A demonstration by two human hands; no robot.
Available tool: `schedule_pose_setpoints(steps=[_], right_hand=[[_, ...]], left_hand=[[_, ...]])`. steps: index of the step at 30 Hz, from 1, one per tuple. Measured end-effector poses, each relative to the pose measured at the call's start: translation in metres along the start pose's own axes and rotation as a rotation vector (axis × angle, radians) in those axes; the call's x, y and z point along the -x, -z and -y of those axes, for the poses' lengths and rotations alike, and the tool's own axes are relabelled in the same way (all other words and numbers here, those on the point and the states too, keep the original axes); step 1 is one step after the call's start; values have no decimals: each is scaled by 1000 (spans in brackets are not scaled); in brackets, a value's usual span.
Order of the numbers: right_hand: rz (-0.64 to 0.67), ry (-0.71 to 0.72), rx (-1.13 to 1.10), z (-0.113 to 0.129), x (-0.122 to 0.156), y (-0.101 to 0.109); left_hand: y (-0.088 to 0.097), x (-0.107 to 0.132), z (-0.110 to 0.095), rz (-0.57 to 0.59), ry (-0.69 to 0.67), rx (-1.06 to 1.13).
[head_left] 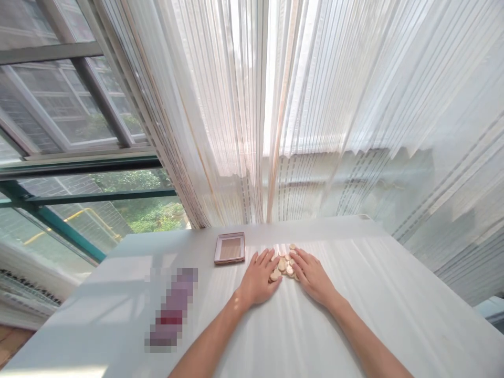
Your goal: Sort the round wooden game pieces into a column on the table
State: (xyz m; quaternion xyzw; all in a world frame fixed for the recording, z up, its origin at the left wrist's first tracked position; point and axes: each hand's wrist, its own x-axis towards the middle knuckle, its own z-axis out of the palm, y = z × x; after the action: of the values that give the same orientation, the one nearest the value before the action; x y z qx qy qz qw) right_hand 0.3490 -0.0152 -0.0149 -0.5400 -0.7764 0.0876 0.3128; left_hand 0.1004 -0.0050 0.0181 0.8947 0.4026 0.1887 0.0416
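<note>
My left hand (260,278) and my right hand (313,275) lie flat on a white table (394,304), fingers stretched out. Between them sits a small heap of round wooden discs (284,265). Both hands' fingertips touch the edges of the heap, one from each side. Neither hand grips anything. Some discs lie partly under the fingers.
A shallow wooden tray (230,248) with a raised rim lies just left of the hands, toward the far edge. A blurred purple and red object (173,307) lies on the table's left half. Sheer curtains (315,115) hang behind the table, and a window (71,131) is at left.
</note>
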Motion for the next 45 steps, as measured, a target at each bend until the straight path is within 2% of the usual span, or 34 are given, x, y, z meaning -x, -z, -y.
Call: schedule_pose_setpoints(steps=[11,15,19,24,28,36,41,45], right_hand=[[-39,-5,-53,5,0,6],[-144,-94,-126,3,1,16],[-248,-206,-175,-9,7,32],[-260,-238,-181,-17,16,44],[-200,-160,-155,-9,17,38],[8,-12,-51,15,16,19],[141,-4,134,24,7,15],[181,50,151,26,-6,10]], left_hand=[[5,8,4,-31,4,23],[11,14,2,-58,-33,58],[10,31,-4,-101,-50,45],[12,54,-14,11,-97,1],[16,62,-21,67,-140,-30],[14,63,-23,43,-125,-44],[17,66,-24,65,-156,-26],[13,67,-24,62,-113,-15]])
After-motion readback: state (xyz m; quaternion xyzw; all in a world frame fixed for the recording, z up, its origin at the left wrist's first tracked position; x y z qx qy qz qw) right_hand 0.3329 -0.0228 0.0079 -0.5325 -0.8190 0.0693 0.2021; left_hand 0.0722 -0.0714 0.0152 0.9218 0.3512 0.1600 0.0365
